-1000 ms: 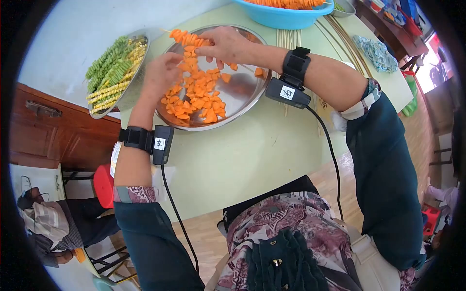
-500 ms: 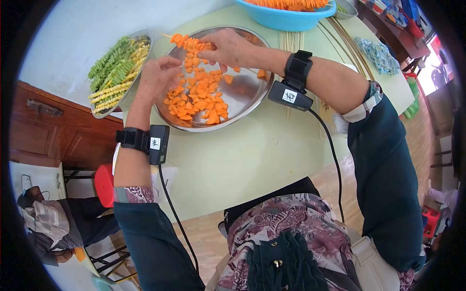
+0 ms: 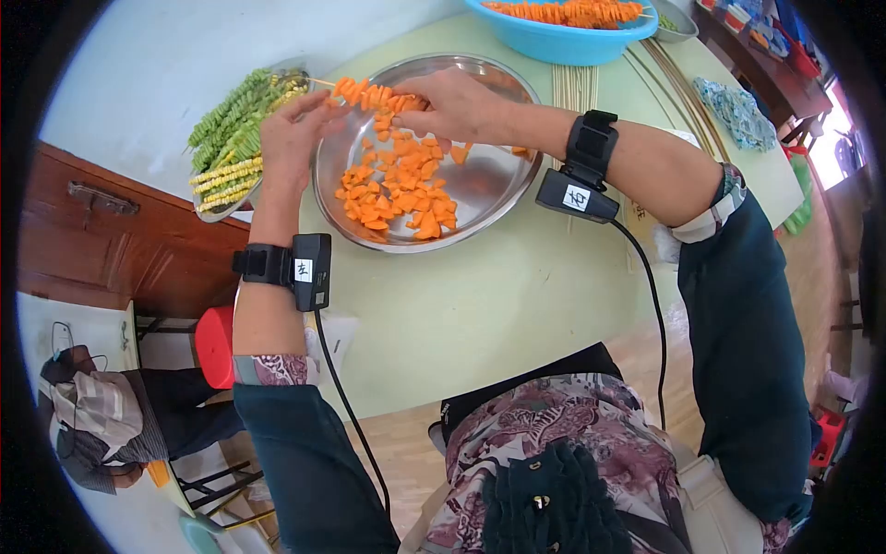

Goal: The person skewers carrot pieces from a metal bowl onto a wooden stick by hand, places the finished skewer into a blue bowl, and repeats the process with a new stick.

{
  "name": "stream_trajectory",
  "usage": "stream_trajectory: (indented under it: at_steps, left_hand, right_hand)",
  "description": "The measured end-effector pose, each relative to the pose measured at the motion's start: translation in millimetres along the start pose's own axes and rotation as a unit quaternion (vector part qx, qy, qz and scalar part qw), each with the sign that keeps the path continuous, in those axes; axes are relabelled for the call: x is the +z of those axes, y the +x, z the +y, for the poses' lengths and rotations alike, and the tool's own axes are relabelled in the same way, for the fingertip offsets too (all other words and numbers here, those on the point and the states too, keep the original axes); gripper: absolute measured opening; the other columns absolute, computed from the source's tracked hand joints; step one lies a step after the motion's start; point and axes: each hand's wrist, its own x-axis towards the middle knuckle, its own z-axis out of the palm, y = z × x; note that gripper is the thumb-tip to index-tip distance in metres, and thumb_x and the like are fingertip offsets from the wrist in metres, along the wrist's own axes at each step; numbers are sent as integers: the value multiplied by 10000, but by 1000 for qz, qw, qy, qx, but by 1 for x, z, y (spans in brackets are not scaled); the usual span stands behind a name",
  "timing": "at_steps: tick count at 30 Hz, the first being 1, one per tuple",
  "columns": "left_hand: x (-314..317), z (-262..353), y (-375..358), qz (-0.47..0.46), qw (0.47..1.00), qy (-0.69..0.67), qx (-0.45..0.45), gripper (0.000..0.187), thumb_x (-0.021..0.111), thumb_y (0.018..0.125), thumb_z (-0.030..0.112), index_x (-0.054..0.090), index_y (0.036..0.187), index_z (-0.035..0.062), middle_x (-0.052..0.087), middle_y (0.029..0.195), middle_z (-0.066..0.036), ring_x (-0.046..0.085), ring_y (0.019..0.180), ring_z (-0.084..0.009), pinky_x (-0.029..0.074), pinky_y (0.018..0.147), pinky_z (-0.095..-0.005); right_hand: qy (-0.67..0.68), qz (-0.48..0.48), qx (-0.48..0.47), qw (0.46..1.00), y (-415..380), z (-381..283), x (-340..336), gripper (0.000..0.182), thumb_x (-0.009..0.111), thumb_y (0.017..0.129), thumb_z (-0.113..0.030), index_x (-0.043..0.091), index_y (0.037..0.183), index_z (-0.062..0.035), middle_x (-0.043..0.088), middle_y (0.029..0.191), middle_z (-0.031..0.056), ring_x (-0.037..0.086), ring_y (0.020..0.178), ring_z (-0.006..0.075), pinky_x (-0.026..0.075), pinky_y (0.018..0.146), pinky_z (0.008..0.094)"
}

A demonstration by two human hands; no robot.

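My right hand (image 3: 457,103) is closed around a skewer of carrot slices (image 3: 367,94), held above the steel basin with its bare tip pointing left. Beside that tip, my left hand (image 3: 297,134) has its fingers pinched at what looks like a carrot piece, mostly hidden by the fingertips. Below both hands, loose cut carrot pieces (image 3: 392,185) lie heaped in the wide steel basin (image 3: 494,208).
Left of the basin, a metal tray (image 3: 226,210) holds green and yellow vegetable skewers (image 3: 226,129). A blue tub (image 3: 563,39) of carrot skewers stands at the back. Bare sticks (image 3: 574,88) and a crumpled patterned cloth (image 3: 736,113) lie on the right.
My left hand has risen from over the carrot pile to the skewer's tip. My right hand still holds the skewer, now more level. The whole view has shifted slightly.
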Motion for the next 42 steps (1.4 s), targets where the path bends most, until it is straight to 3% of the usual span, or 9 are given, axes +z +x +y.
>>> stream_trajectory:
  at_steps: [2,5,9,11,17,33,35,42]
  left_hand:
    - [-1,8,0,59,998,-15,30,299,566,818,13,512,1090,-99,579,985,-169,621,886,-253,547,688,-255]
    - [-9,7,1,111,993,-15,38,273,566,818,11,532,1071,-85,587,987,-149,622,878,-240,546,675,-251]
    - [-15,2,5,140,987,-52,55,257,560,801,-29,536,1044,-109,599,959,-151,628,840,-233,539,675,-272]
    - [-17,-2,7,127,987,-72,66,255,555,800,-39,530,1041,-117,598,955,-164,623,846,-235,540,696,-281]
    - [-11,3,3,119,987,-81,67,261,557,799,-36,516,1033,-143,594,945,-191,624,845,-253,538,733,-293]
    - [-12,3,3,134,985,-93,60,218,589,770,-45,546,970,-118,600,910,-179,629,819,-242,541,727,-287]
    - [-12,2,4,135,985,-95,58,222,591,765,-52,545,972,-119,599,912,-185,631,814,-245,543,724,-286]
    - [-11,2,2,150,984,-78,51,227,599,765,-22,549,967,-112,593,923,-182,628,786,-231,548,696,-289]
  right_hand:
    - [23,56,-22,998,-3,-6,0,442,554,798,-295,552,1054,65,619,649,172,626,580,260,505,628,337]
    - [-35,77,-85,993,-4,-2,2,444,558,798,-304,554,1062,53,628,704,181,624,619,280,504,627,344]
    - [-80,65,-98,990,-6,0,8,371,563,810,-239,541,1103,-14,619,668,154,609,545,230,492,564,312]
    - [-36,50,-70,996,-5,-1,9,341,571,799,-229,552,1065,-18,604,666,182,596,566,285,485,577,351]
    - [-57,38,-57,996,-4,-3,8,335,570,798,-228,543,1054,-14,591,667,197,592,603,314,478,598,379]
    - [-66,42,-70,994,-3,-2,11,318,570,809,-233,536,1046,-23,600,648,165,594,606,286,473,601,373]
    - [-62,37,-51,996,-4,-5,10,352,579,792,-273,562,995,15,601,674,190,607,672,317,485,638,396]
    - [-61,26,-40,997,-6,-8,10,364,570,807,-290,555,1023,3,611,732,196,609,727,320,484,667,408]
